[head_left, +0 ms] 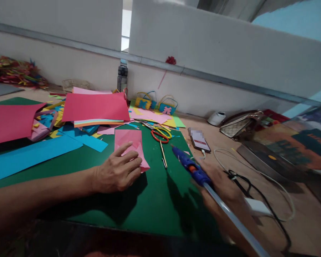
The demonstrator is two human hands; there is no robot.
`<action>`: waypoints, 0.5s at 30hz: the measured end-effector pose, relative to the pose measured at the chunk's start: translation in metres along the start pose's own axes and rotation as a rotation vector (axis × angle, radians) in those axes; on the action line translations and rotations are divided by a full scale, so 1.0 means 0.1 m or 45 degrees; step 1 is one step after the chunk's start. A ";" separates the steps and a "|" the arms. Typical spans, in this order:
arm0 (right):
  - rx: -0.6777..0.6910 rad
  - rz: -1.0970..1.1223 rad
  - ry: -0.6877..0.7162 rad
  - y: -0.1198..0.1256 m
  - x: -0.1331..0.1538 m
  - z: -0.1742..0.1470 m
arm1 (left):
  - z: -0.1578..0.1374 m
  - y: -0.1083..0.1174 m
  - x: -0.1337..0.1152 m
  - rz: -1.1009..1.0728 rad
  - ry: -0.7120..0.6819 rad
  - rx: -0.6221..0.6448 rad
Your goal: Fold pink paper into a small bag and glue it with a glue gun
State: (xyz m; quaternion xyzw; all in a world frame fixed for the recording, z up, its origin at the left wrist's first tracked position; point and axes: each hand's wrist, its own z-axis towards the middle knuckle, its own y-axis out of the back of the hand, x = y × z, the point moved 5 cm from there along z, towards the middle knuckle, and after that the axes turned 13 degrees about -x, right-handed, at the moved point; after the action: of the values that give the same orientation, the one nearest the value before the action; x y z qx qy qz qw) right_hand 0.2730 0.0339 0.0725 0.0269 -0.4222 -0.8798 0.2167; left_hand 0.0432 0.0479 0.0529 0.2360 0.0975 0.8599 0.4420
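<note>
My left hand point(120, 167) lies over a folded pink paper point(128, 137) on the green mat point(152, 200). Its fingers are bent and pressed onto the paper's lower right part, hiding some of it. In my right hand point(224, 185) is a blue hot glue gun point(194, 169), its tip pointing up and left above the mat, with a long clear glue stick point(235, 221) out of its back. That hand is somewhat blurred. Between the hands lie a gold pen point(163, 154) and scissors point(160, 135) with red and yellow handles.
Red paper sheets point(96, 107), blue strips point(34, 153) and scraps cover the left side. Small paper bags point(167, 108) with bows stand at the back. To the right are a phone point(199, 139) with a cable, a handbag point(240, 125) and a brown case point(267, 160).
</note>
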 end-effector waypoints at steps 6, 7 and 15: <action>0.100 -0.951 0.263 -0.29 -0.13 0.25 | -0.01 -0.01 0.13 -0.136 0.225 -0.064; 0.153 -1.011 0.305 -0.36 -0.13 0.27 | 0.00 0.00 0.15 -0.153 0.277 -0.080; 0.324 -0.957 0.312 -0.58 -0.21 0.24 | 0.11 0.08 0.19 -0.271 0.434 -0.167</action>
State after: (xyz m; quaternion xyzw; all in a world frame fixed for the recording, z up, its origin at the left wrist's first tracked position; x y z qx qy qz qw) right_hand 0.2654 0.0921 0.0415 0.3104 -0.4594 -0.8288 -0.0758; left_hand 0.0334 0.0577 0.0713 0.0461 0.1391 0.8403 0.5219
